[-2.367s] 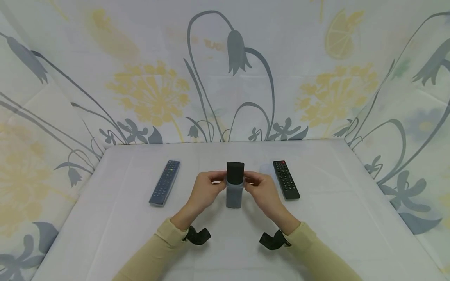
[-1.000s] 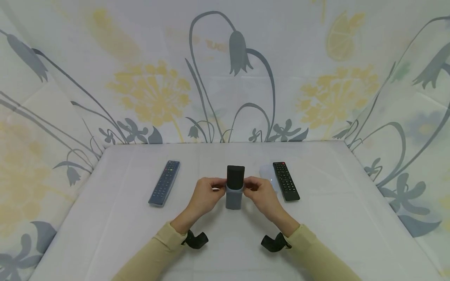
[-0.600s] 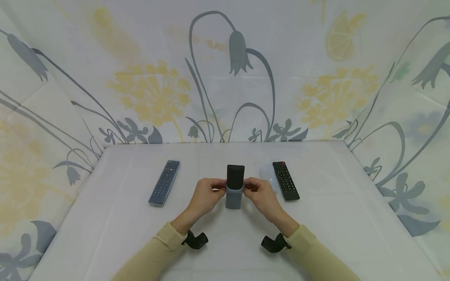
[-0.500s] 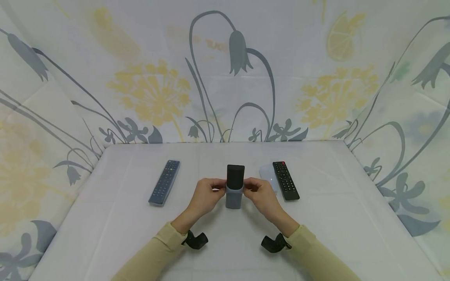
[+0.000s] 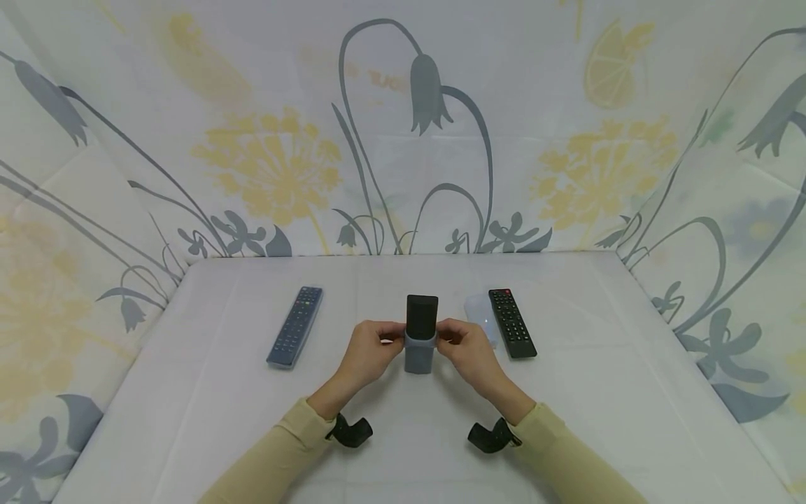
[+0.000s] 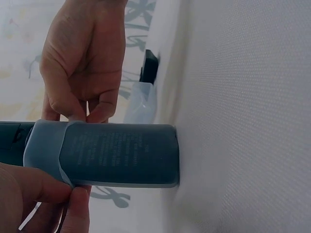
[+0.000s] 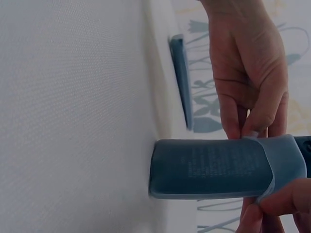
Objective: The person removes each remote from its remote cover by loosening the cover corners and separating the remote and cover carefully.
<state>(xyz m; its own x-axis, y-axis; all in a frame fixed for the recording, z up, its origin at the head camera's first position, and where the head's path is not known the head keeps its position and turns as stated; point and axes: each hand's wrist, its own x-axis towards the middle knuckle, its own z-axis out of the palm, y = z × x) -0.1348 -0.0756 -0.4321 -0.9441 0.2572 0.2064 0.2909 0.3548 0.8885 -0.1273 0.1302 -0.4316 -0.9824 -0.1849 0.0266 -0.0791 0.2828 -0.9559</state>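
Note:
A black remote control [image 5: 421,316] stands on end at the middle of the table, its lower part inside a translucent bluish silicone cover [image 5: 419,360]. In the head view my left hand [image 5: 368,350] pinches the cover's upper edge at the left side between thumb and fingers. Opposite it, my right hand [image 5: 469,348] pinches the same edge at the right. The wrist views show the cover's edge folded over into a band [image 6: 46,145], with faint print on the remote's back [image 7: 214,165] showing through below it. The sleeved lower end is right at the tablecloth.
A blue-grey covered remote [image 5: 294,327] lies to the left. On the right lies another black remote [image 5: 513,323] beside a limp clear cover [image 5: 481,316]. White cloth covers the table [image 5: 252,434], and a flower-printed curtain [image 5: 403,175] encloses its back and sides.
Since the oldest frame, both hands have moved slightly down with the cover's edge, and a little more of the black remote shows above it. Over the last second they hold nearly still.

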